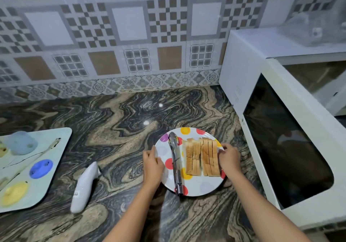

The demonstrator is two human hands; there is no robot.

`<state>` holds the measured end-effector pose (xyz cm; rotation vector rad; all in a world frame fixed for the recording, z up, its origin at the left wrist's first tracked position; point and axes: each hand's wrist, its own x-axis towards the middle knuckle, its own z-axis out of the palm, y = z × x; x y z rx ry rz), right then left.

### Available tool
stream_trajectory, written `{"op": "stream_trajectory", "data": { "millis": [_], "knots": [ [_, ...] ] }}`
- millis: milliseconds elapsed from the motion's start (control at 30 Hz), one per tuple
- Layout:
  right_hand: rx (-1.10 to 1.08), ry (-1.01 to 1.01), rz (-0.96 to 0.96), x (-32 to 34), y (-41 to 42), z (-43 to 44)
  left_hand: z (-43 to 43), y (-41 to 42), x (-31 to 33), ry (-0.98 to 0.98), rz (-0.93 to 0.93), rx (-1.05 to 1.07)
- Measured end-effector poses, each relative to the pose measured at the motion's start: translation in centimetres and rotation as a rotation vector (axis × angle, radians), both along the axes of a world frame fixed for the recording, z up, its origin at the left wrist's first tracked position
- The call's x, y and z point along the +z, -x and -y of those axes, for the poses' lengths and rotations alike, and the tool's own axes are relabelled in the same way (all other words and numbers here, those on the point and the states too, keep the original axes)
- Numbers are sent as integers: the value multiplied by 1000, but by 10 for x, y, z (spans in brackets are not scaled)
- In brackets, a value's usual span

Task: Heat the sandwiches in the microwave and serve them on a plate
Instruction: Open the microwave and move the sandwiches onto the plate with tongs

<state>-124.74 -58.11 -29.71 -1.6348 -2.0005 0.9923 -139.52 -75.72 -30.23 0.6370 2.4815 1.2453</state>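
Left hand [152, 162] and right hand [229, 158] gripped the polka-dot plate [203, 188] by opposite rims, fingers curled. Sandwiches [202, 159] and metal tongs [176, 166] lay on it, beside the open microwave [241, 64].

Dark stone counter [112, 114], swirled in black and tan, backed by a tiled wall [131, 26]. At the left edge, a pale tray [54, 148] with rounded corners. Just beside it toward the middle, a white handheld device [84, 187] lying on its side. Near the front edge, a spotted plate [204, 187]; resting or lifted, unclear. At the right end, against the back, a white microwave [241, 58] with open door.
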Motion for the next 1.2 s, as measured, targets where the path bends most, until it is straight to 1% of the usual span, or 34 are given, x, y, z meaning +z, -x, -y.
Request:
{"op": "stream_trajectory", "data": {
  "millis": [100, 233, 400, 533, 633, 733, 900, 967, 1033, 1133, 1200],
  "knots": [
    [-32, -25, -63, -5, -2, 0, -3, -5, -4, 16, -21, 28],
    [-86, -68, -133, -5, -7, 6, -3, -8, -10, 94, -54, 54],
    [-106, -33, -173, -1, -11, 8, 6, -13, -11, 3, -65, 26],
    [-88, -40, -142, 1, -14, 17, 11, -16, -14, -21, -71, 3],
    [-76, -33, -171, 1, -16, 24, 16, -15, -15, -12, -41, -20],
    [-80, 16, -220, 7, -21, 30, 19, -15, -12, -38, -11, -52],
    [-62, 83, -251, 20, -34, 45, 23, -13, -3, -42, 108, -86],
    [-64, 100, -227, 24, -42, 53, 27, -8, -9, -86, 127, -76],
    [-57, 99, -175, 33, -52, 62, 31, -13, -3, -155, 132, -16],
    [-14, 69, -163, 53, -70, 83, 30, -42, 36, -314, 166, 34],
    [56, -5, -182, 71, -83, 101, 22, -63, 61, -374, 146, 36]
  ]
}}
